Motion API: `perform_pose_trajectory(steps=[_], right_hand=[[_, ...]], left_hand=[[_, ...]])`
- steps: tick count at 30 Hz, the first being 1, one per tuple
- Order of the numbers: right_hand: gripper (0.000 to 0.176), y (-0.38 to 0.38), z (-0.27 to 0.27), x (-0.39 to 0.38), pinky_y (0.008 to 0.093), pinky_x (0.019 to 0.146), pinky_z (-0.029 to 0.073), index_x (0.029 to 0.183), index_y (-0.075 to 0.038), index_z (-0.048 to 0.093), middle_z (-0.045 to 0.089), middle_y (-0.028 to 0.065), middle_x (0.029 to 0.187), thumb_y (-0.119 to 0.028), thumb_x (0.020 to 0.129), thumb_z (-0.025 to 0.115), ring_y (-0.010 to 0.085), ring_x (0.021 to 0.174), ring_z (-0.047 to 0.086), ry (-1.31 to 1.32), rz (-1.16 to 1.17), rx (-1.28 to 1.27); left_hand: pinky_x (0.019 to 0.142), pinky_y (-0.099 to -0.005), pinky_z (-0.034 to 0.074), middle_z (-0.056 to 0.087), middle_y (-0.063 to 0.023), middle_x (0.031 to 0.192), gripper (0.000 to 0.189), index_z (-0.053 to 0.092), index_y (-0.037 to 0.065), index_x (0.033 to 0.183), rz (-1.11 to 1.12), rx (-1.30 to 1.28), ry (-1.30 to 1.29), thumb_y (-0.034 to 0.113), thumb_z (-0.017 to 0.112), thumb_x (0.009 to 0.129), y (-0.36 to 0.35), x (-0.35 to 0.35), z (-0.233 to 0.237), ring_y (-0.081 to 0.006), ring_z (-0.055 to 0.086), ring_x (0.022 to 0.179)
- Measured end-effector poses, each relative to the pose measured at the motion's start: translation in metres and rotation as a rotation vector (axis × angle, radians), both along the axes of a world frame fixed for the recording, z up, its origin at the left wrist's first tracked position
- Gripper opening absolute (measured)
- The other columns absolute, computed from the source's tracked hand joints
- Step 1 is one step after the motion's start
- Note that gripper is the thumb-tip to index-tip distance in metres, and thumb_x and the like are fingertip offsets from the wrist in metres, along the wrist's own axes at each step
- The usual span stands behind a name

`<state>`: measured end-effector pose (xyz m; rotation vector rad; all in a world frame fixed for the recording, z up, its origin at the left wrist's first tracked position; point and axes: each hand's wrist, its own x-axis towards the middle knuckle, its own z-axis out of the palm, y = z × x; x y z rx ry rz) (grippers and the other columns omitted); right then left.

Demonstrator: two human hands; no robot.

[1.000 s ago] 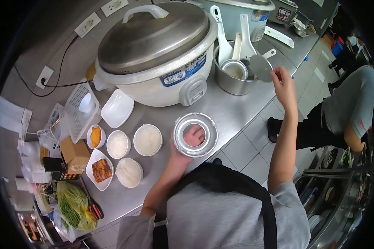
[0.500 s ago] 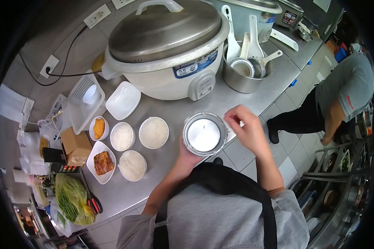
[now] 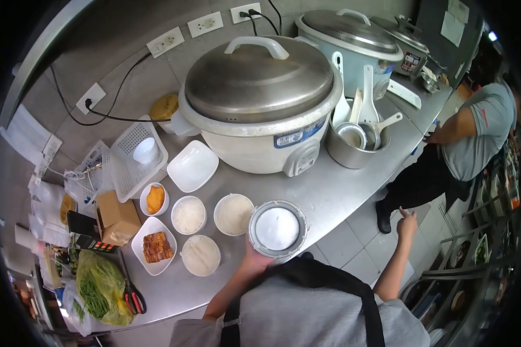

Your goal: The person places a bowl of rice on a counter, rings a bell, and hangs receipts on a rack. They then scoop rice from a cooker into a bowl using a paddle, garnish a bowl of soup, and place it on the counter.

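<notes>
My left hand point(image 3: 257, 254) is wrapped around a round grey metal tin point(image 3: 303, 226), held level at the table's front edge. Its contents look white and smooth, perhaps a powder; a small mark shows on them. Well off to the right, over the floor, my right hand point(image 3: 408, 221) has its fingers drawn together, and anything between them is too small to make out. Left of the tin stand bowls of white rice: one point(image 3: 234, 214) close beside it, another point(image 3: 188, 215) farther left and a third point(image 3: 200, 255) nearer me.
A large rice cooker point(image 3: 255, 139) stands behind the bowls. Right of it, a steel pot point(image 3: 356, 151) holds paddles and ladles. At left are an empty white dish point(image 3: 193, 166), a dish of browned meat point(image 3: 157, 247), a box point(image 3: 117, 217) and bagged greens point(image 3: 98, 289). A co-worker point(image 3: 483, 127) stands at right.
My right hand has swung away from the tin, out to the right. The tin stays in my left hand, lower in view. My view has tilted up, and the co-worker has straightened somewhat.
</notes>
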<state>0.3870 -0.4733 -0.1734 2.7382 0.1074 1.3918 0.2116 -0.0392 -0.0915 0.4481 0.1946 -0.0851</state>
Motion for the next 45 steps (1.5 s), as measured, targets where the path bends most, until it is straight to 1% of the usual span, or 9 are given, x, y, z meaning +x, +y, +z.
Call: perform_pose_trajectory(steps=[5,7,10,16,22,28,33,36,45], right_hand=[[0.015,0.17,0.223,-0.008,0.0237,0.056,0.038,0.07,0.002,0.054,0.05,0.008,0.065,-0.01,0.078,0.053,0.0142,0.057,0.046,0.317,0.37,0.685],[0.01,0.23,0.279,-0.002,0.0228,0.058,0.038,0.076,0.005,0.055,0.05,0.0076,0.069,-0.005,0.076,0.053,0.0146,0.061,0.047,0.165,0.849,0.662],[0.041,0.321,0.329,0.034,0.0354,0.091,0.032,0.113,-0.005,0.047,0.041,0.0161,0.117,-0.008,0.073,0.058,0.0305,0.11,0.039,0.164,1.197,0.244],[0.04,0.456,0.357,0.141,0.0394,0.076,0.042,0.11,-0.006,0.05,0.056,0.0177,0.094,-0.026,0.076,0.056,0.0332,0.089,0.052,0.421,0.834,-0.203],[0.04,0.468,0.39,0.171,0.0354,0.065,0.042,0.109,-0.008,0.051,0.057,0.0117,0.079,-0.028,0.075,0.056,0.022,0.073,0.054,0.944,1.041,-0.05],[0.05,0.42,0.453,0.245,0.0315,0.067,0.041,0.12,-0.007,0.042,0.056,0.0056,0.087,-0.028,0.077,0.055,0.0168,0.077,0.051,0.938,1.172,0.407],[0.047,0.383,0.478,0.323,0.0331,0.08,0.04,0.121,-0.007,0.041,0.053,0.0121,0.109,-0.027,0.079,0.051,0.0248,0.099,0.05,0.727,1.037,0.568],[0.04,0.376,0.468,0.376,0.0362,0.08,0.041,0.117,-0.007,0.045,0.054,0.0162,0.104,-0.02,0.079,0.048,0.0289,0.097,0.052,0.287,0.861,0.153],[0.035,0.345,0.394,0.436,0.0394,0.08,0.041,0.113,-0.008,0.045,0.053,0.0185,0.1,-0.008,0.078,0.04,0.0328,0.094,0.051,0.328,0.63,-0.056]], left_hand=[[0.092,-0.0507,0.031,0.032,-0.0265,0.124,0.061,0.028,-0.001,0.124,-0.082,-0.295,-0.001,0.045,0.032,0.084,-0.002,0.006,0.064,-0.0434,0.034,0.112],[0.093,-0.0506,0.031,0.031,-0.0264,0.124,0.061,0.028,-0.001,0.124,-0.114,-0.322,-0.003,0.045,0.031,0.085,0.0,0.005,0.083,-0.0434,0.034,0.112],[0.094,-0.0536,0.026,0.031,-0.0142,0.128,0.065,0.031,0.01,0.125,-0.243,-0.088,-0.184,0.057,0.029,0.08,0.007,0.003,0.099,-0.0365,0.031,0.116],[0.098,-0.0451,0.024,0.042,-0.006,0.121,0.058,0.04,0.014,0.12,0.008,-0.255,0.021,0.055,0.032,0.081,-0.002,-0.003,0.073,-0.0263,0.036,0.116],[0.09,-0.0524,0.03,0.039,-0.0143,0.122,0.061,0.037,0.009,0.122,0.09,-0.228,0.031,0.053,0.034,0.079,-0.009,0.0,0.063,-0.0361,0.037,0.112],[0.079,-0.0516,0.04,0.041,-0.021,0.119,0.066,0.037,0.005,0.121,0.337,0.376,0.122,0.053,0.029,0.077,-0.037,0.016,0.084,-0.0423,0.041,0.107],[0.071,-0.0495,0.045,0.046,-0.0194,0.114,0.066,0.04,0.006,0.118,0.471,0.063,0.156,0.055,0.03,0.076,-0.063,0.024,0.081,-0.0389,0.047,0.1],[0.068,-0.0486,0.046,0.048,-0.0193,0.111,0.066,0.041,0.005,0.117,0.537,-0.126,0.209,0.056,0.031,0.075,-0.071,0.027,0.077,-0.0381,0.05,0.096],[0.066,-0.0485,0.048,0.049,-0.0201,0.107,0.065,0.042,0.005,0.115,0.645,-0.024,0.185,0.055,0.032,0.076,-0.077,0.035,0.074,-0.0385,0.051,0.093]])
